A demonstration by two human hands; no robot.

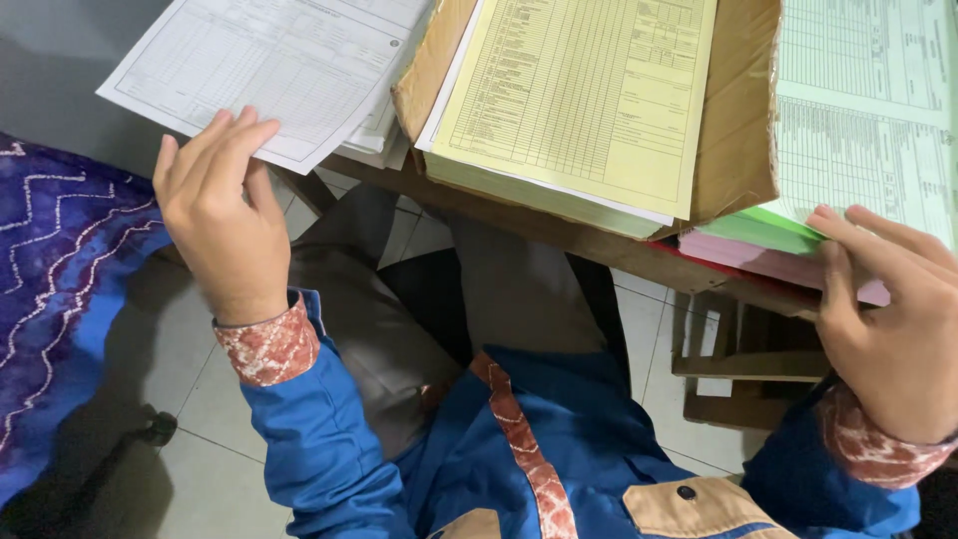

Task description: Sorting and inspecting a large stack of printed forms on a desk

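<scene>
Sorting forms: left hand (222, 205) pinches a white sheet (261, 62) by its near edge, clear of the table (599, 250); right hand (883, 319) rests fingers, loosely together, on the green stack (858, 130). Lift one sheet only, keeping edges flat. Sheets are thin, ruled, tabular.

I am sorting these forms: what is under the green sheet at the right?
Under the green sheet lie a green stack and a pink stack; anything lower is hidden.
</scene>
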